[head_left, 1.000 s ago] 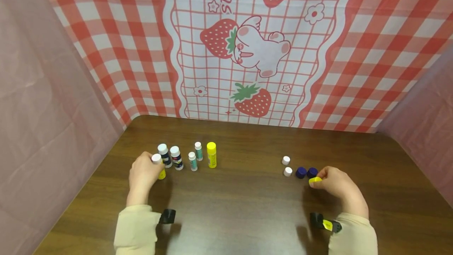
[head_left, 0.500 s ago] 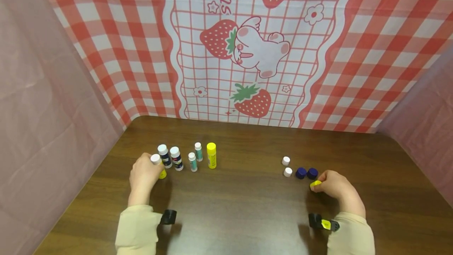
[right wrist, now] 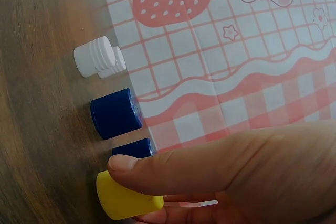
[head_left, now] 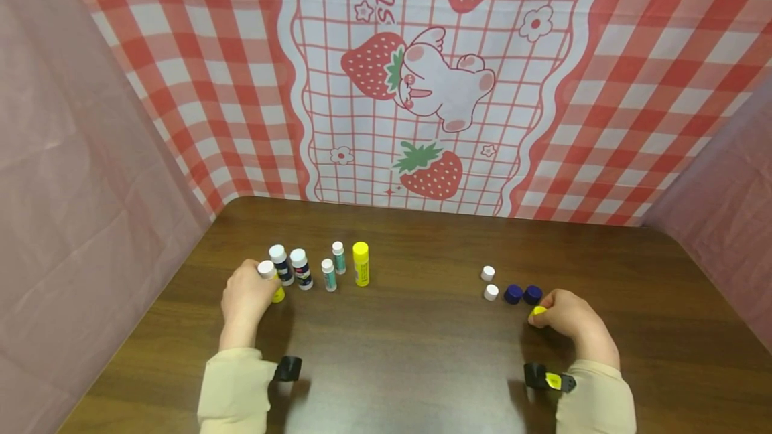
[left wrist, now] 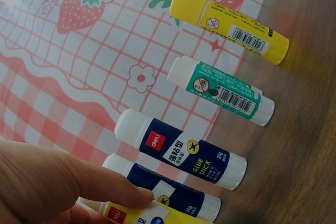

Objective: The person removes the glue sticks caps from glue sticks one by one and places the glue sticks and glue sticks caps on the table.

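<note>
My left hand (head_left: 244,297) grips an upright yellow glue stick (left wrist: 181,217) with a white top, at the left end of a group of glue sticks. Right beside it stand two navy glue sticks (left wrist: 193,153) with white tops. On the right side of the table, my right hand (head_left: 573,313) pinches a yellow cap (right wrist: 126,198) between thumb and fingers. Just beyond that cap sit two navy caps (right wrist: 115,114), one partly hidden behind my thumb in the right wrist view. Two white caps (right wrist: 93,57) stand to their left.
Two small teal glue sticks (head_left: 329,276) and a yellow glue stick with a yellow top (head_left: 361,265) stand left of the table's middle. A strawberry-print cloth (head_left: 410,173) hangs along the back edge. Pink cloths (head_left: 78,186) hang at both sides.
My right hand has drawn the yellow cap slightly toward me, away from the navy caps. The left hand stays nearly still around its glue stick.
</note>
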### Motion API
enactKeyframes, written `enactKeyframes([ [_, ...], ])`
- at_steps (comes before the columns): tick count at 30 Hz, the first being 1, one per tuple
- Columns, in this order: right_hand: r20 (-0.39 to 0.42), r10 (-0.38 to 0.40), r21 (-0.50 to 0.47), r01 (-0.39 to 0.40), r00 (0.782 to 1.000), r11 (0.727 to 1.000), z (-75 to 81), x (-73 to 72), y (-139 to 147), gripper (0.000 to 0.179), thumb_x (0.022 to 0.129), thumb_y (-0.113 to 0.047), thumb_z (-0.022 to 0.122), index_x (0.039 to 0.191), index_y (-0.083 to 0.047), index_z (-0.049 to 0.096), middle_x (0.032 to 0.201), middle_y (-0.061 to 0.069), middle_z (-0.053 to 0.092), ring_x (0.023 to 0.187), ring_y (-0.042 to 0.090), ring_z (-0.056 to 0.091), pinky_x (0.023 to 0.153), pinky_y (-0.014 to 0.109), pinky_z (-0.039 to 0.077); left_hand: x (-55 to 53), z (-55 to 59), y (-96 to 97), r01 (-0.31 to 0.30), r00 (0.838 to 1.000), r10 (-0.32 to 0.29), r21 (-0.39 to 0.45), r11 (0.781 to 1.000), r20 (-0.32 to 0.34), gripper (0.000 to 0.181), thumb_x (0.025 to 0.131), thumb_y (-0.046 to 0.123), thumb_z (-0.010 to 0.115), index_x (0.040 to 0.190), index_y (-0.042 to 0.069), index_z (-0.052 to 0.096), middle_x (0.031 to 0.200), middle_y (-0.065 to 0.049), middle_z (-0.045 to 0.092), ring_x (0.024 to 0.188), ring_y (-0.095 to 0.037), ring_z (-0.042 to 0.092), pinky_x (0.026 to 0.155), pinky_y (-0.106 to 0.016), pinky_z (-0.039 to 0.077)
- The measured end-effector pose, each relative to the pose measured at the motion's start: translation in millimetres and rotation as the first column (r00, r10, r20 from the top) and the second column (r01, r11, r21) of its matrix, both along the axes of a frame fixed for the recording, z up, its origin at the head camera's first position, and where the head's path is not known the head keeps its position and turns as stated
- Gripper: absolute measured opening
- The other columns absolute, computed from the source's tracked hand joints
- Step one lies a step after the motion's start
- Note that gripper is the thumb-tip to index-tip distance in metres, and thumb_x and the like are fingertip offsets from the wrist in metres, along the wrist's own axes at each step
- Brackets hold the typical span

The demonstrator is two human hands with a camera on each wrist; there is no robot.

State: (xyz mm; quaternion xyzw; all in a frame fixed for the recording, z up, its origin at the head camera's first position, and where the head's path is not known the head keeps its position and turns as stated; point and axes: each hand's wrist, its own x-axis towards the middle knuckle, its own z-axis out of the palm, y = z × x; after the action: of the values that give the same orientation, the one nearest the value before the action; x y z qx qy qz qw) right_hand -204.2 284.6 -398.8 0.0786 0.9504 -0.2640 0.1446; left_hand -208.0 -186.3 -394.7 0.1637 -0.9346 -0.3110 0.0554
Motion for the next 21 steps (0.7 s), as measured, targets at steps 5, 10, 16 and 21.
enactKeyframes([
  [5,0.0,-0.004,-0.001,0.004,1.0,1.0,1.5,0.3,-0.4,0.031,0.074,-0.019,0.071,0.087,0.004,0.054,0.078,0.011,0.052,0.074,0.025,0.047,0.062,0.034,0.04,-0.4,-1.0,0.4,-0.006,1.0,0.006,0.001,1.0,-0.007,0.037,0.075,0.02,0.058,0.101,-0.005,0.053,0.1,-0.028,0.059,0.091,-0.047,0.055,0.072,-0.054,0.041],
  [10,0.001,-0.006,0.003,0.006,1.0,1.0,2.1,0.0,-0.7,0.033,0.075,-0.02,0.071,0.089,0.004,0.053,0.079,0.012,0.052,0.075,0.025,0.047,0.063,0.035,0.04,-2.3,-3.8,0.2,-0.01,1.0,0.01,0.002,1.0,-0.016,0.037,0.075,0.023,0.059,0.1,-0.004,0.053,0.1,-0.027,0.059,0.091,-0.046,0.055,0.071,-0.054,0.042],
  [16,-0.006,-0.02,0.008,0.02,1.0,1.0,1.1,-0.7,-0.5,0.034,0.075,-0.02,0.071,0.09,0.004,0.053,0.08,0.013,0.053,0.076,0.026,0.047,0.064,0.036,0.04,-2.9,-4.8,0.5,-0.013,1.0,0.013,0.008,1.0,-0.013,0.04,0.076,0.025,0.06,0.103,-0.004,0.052,0.102,-0.027,0.059,0.092,-0.046,0.055,0.072,-0.054,0.042],
  [21,-0.004,-0.015,0.015,0.015,1.0,1.0,0.2,-0.6,0.3,0.039,0.073,-0.022,0.073,0.091,0.005,0.052,0.082,0.013,0.053,0.076,0.026,0.048,0.064,0.036,0.041,-1.7,-2.0,2.0,-0.021,1.0,0.021,0.038,0.999,-0.005,0.046,0.076,0.023,0.061,0.11,-0.005,0.048,0.107,-0.029,0.057,0.096,-0.047,0.053,0.075,-0.054,0.041],
])
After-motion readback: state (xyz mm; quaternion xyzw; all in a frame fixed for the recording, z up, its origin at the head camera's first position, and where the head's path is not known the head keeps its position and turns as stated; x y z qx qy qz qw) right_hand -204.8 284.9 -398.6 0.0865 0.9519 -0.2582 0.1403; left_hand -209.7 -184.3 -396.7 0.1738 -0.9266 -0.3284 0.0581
